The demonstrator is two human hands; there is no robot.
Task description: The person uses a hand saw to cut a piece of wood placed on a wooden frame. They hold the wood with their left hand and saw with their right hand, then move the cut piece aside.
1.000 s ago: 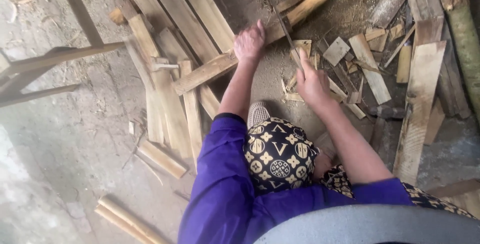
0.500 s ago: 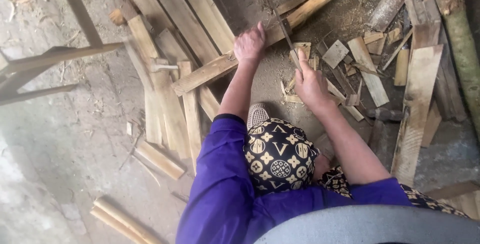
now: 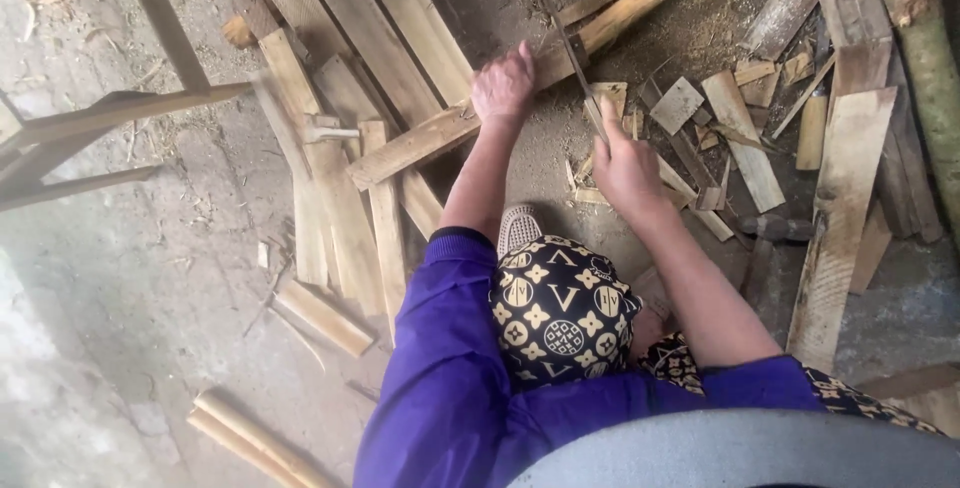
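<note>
The dusty ground is open on the left; boards and offcuts crowd the top and right. The left hand presses flat on a long plank lying diagonally. The right hand has its fingers closed on a handsaw, its blade across the plank. The saw's handle is hidden.
</note>
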